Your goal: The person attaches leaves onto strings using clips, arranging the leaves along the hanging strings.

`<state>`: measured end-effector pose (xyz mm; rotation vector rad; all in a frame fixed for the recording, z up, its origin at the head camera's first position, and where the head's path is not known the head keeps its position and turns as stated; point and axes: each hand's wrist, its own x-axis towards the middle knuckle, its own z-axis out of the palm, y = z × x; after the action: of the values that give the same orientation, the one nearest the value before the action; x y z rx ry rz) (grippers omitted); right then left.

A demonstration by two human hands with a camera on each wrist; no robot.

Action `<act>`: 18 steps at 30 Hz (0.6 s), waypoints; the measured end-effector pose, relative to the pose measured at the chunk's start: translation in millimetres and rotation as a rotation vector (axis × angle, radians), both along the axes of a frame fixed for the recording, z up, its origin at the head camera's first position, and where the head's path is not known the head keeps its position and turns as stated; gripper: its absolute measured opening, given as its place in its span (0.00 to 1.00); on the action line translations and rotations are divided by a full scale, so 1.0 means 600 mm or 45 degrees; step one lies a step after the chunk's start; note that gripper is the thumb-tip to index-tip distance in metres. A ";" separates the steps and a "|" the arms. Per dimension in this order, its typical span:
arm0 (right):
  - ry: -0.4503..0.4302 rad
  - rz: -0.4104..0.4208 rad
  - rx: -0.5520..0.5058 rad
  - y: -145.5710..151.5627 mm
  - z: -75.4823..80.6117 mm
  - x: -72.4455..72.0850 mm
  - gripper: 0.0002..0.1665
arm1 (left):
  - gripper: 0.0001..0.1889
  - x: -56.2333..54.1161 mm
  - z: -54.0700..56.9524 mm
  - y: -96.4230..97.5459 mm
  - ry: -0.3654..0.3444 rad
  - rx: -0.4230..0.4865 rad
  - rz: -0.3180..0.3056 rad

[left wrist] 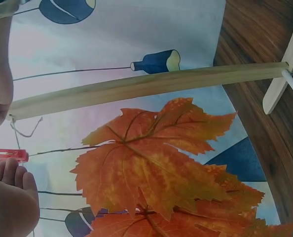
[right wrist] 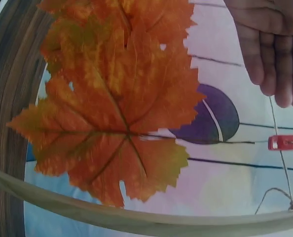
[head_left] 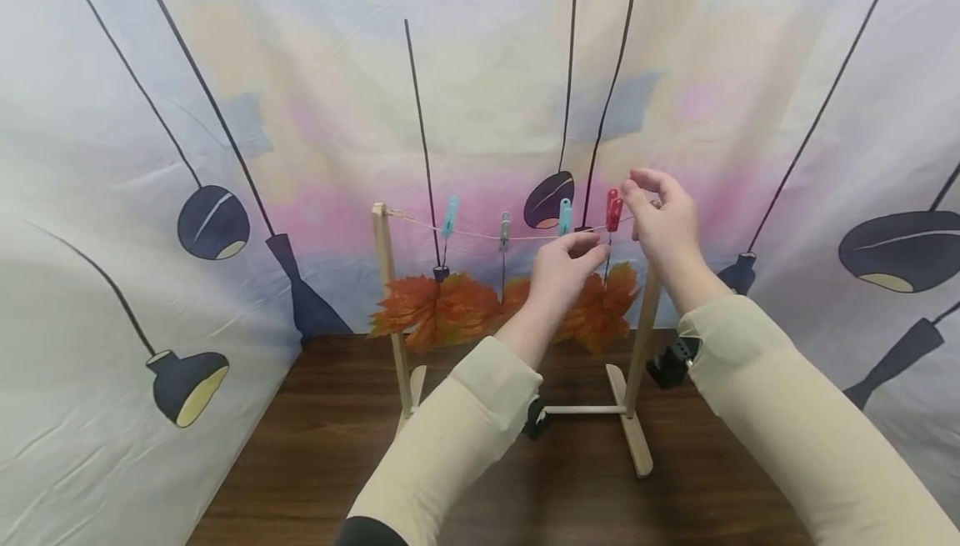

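Observation:
A red clothespin [head_left: 614, 214] stands upright on the thin line [head_left: 480, 235], clipped over the stem of an orange maple leaf [head_left: 603, 306]. My left hand [head_left: 566, 275] is just left of this clothespin, fingers relaxed and nothing in its grasp. In the right wrist view its fingers [right wrist: 274, 64] appear nearly straight. To the right of the clothespin, my right hand [head_left: 667, 212] is raised near the post top, its fingers loosely bent and holding nothing. More orange leaves [head_left: 420, 304] hang to the left, partly overlapping.
Two light-blue clothespins, one left [head_left: 450, 217] and one nearer the middle [head_left: 565, 216], and a grey clothespin [head_left: 505, 232] sit along the line. A wooden frame [head_left: 384, 262] with flat feet carries it on a brown table [head_left: 300, 446]. Behind hangs a lamp-patterned cloth [head_left: 480, 112].

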<state>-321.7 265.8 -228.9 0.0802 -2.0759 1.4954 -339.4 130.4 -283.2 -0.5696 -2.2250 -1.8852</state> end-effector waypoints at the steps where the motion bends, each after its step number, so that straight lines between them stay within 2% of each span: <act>1: 0.016 -0.002 -0.001 -0.001 -0.003 0.002 0.29 | 0.15 0.002 -0.001 -0.003 -0.002 0.016 -0.005; 5: 0.048 -0.007 0.003 -0.006 -0.012 0.009 0.28 | 0.15 0.012 -0.009 -0.016 -0.010 0.066 0.001; 10: 0.032 0.020 -0.002 -0.014 -0.029 0.022 0.28 | 0.14 0.019 -0.030 -0.032 -0.029 0.127 0.011; 18: 0.005 0.075 0.052 -0.021 -0.089 0.049 0.26 | 0.15 0.033 -0.096 -0.053 -0.047 0.130 -0.003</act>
<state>-292.1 253.2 -282.3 0.1615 -2.1181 1.4861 -319.3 98.8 -340.9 -0.5247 -2.1359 -2.0124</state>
